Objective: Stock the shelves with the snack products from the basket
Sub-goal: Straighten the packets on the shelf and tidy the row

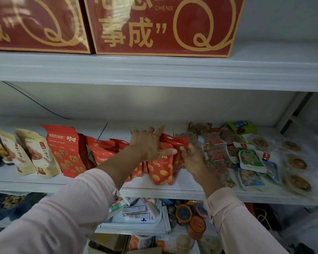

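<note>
On the white middle shelf [173,188] stands a row of red snack pouches [160,171] printed with yellow nuts. My left hand [147,143] rests on top of that row, fingers spread and thumb pressed against the front pouch. My right hand [190,156] grips the right side of a red pouch [176,143] at the row's right end. A taller red pouch [64,149] stands further left. The basket is not in view.
Beige pouches [37,154] lean at the shelf's left. Clear vacuum packs [217,153] and small sealed trays [250,158] lie flat at the right. Two big red gift boxes [163,26] fill the top shelf. Jars with orange lids [189,217] sit on the shelf below.
</note>
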